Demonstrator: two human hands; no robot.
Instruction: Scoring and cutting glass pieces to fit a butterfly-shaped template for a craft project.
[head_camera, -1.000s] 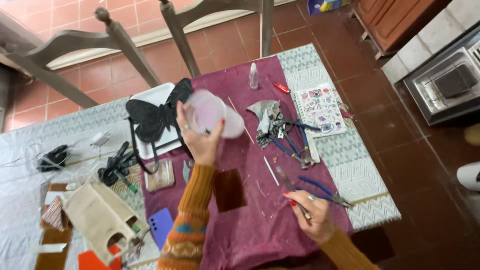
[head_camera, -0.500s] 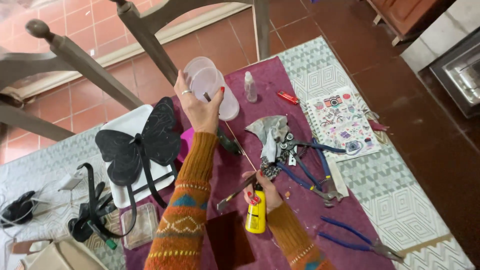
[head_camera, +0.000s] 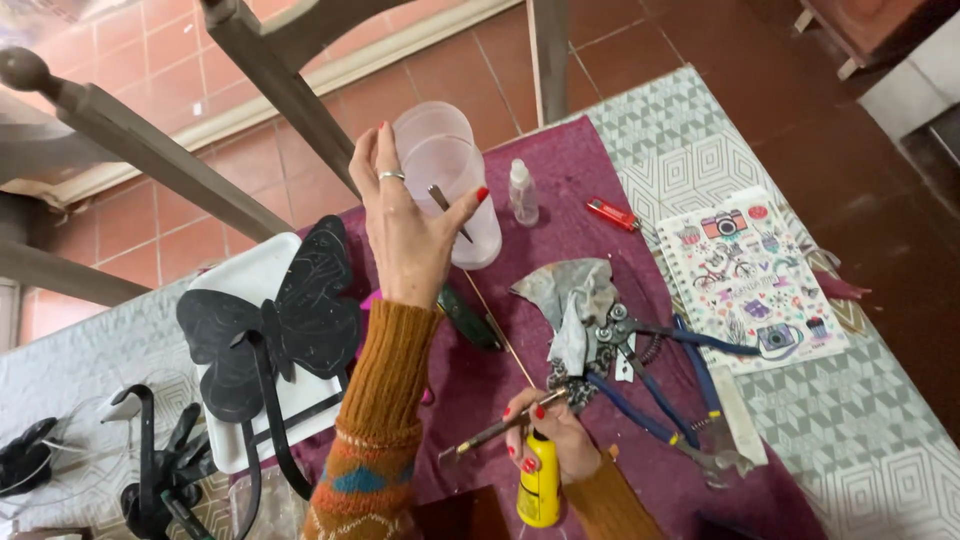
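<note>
Here, at lower left of the frame, a black clamp stand (head_camera: 150, 470) sits on the grey patterned cloth (head_camera: 850, 440). Just right of it, a black butterfly cutout (head_camera: 270, 325) leans over a white tray (head_camera: 235, 290).

Centre: left hand (head_camera: 405, 225), ring on one finger, is raised above the maroon cloth (head_camera: 570, 170), fingers closed around a translucent plastic cup (head_camera: 450, 180); a thin pointed tool (head_camera: 445, 205) is pinned between thumb and forefinger against the cup wall.

Lower centre: right hand (head_camera: 550, 435) is clenched on a yellow torch canister (head_camera: 540, 480) and also grips a slim metal rod (head_camera: 495, 432) that juts out to the left. Whether a flame is lit: cannot tell.

Right of centre: grey rag (head_camera: 570, 295), blue-handled pliers (head_camera: 650, 385), small clear dropper bottle (head_camera: 522, 192), red lighter (head_camera: 612, 213). Far right: illustrated notebook (head_camera: 755, 285).

Risks, judged: the cup is held one-handed together with the tool, so a slipped thumb could drop either. The canister nozzle sits close to rag and sleeve; heat there could scorch cloth. Right hand carries two items, so its grip is divided.
</note>
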